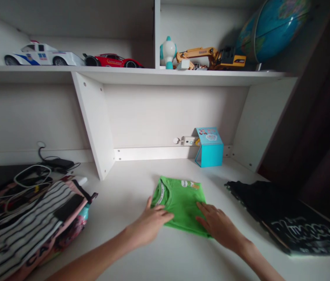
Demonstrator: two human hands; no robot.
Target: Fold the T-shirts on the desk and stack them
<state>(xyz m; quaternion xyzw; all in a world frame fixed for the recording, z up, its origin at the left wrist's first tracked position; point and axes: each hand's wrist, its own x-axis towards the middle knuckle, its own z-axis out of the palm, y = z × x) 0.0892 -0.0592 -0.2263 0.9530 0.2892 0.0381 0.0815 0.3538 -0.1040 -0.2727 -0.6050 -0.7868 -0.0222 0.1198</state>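
A bright green T-shirt [184, 203] lies folded into a flat rectangle on the white desk [118, 249]. Its ribbed collar, with a white neck label, faces left, and a small printed picture shows near its far right corner. My left hand [153, 220] rests on the shirt's near left side by the collar, fingers stretched out. On the right edge of the shirt lies my right hand [219, 224], flat with fingers extended. Neither hand grips the cloth.
Striped and pink clothes [45, 226] are heaped at left, beside cables [33, 175] and a black adapter [58, 163]. Dark printed clothing [293, 218] lies at right. A blue desk calendar [212, 154] stands at the back. The shelf [124, 74] above holds toy vehicles and a globe [273, 29].
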